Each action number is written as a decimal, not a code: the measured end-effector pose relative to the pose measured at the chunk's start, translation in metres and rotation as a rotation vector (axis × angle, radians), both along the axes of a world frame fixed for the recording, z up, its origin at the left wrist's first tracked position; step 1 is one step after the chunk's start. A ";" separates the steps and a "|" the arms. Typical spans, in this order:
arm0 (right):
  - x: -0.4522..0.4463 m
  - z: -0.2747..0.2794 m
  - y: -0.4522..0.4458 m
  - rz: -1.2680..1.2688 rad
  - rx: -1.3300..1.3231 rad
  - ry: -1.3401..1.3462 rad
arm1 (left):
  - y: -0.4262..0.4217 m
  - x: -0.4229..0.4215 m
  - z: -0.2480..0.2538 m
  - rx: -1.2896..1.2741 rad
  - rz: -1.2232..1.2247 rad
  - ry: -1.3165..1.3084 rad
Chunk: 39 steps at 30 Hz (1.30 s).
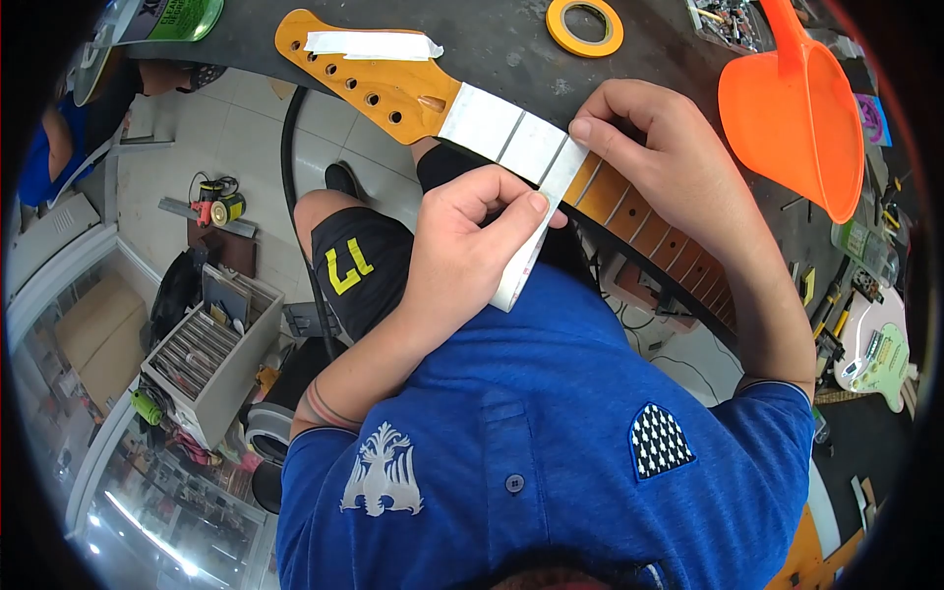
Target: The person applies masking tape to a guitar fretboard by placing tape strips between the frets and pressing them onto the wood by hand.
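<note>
A guitar neck (669, 246) with an amber headstock (364, 74) lies slantwise along the bench edge. White masking tape (482, 123) covers its first fret spaces, with the dark frets showing between. A further strip of white tape (560, 175) crosses the fingerboard beside the covered part. My left hand (472, 231) pinches this strip between thumb and forefinger at the near edge, and its loose end hangs below. At the far edge my right hand (644, 128) is closed, thumb and forefinger on the strip's other end. More white tape (374, 45) lies on the headstock.
A yellow tape roll (584, 27) and an orange scoop-shaped container (792, 118) are on the dark bench (492, 39). Pliers and other tools lie at the right, near a pale green guitar-shaped piece (875, 354). A black hose (295, 197) hangs left of my leg.
</note>
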State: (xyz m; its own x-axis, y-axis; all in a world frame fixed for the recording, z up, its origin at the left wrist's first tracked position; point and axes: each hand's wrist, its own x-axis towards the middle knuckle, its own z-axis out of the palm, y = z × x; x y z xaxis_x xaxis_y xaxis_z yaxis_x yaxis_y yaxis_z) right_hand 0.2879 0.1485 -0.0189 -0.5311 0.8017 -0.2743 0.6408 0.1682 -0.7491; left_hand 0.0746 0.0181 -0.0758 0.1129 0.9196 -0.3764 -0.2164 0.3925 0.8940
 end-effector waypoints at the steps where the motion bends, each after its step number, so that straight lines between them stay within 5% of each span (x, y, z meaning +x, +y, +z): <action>1: 0.000 -0.001 0.000 -0.001 0.004 0.004 | 0.000 0.000 0.000 0.000 0.000 -0.004; 33: -0.001 0.000 -0.002 -0.001 -0.014 -0.069 | 0.000 0.001 -0.006 0.059 0.008 0.060; 39: -0.005 -0.001 -0.015 -0.002 0.201 -0.114 | -0.001 0.003 -0.007 0.057 0.014 0.107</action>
State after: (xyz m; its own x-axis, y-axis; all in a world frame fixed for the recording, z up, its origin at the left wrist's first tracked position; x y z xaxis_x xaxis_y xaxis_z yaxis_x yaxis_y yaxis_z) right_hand 0.2834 0.1334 -0.0203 -0.5044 0.8472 -0.1670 0.7196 0.3055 -0.6236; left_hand 0.0780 0.0168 -0.0824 0.0615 0.9411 -0.3325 -0.1236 0.3377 0.9331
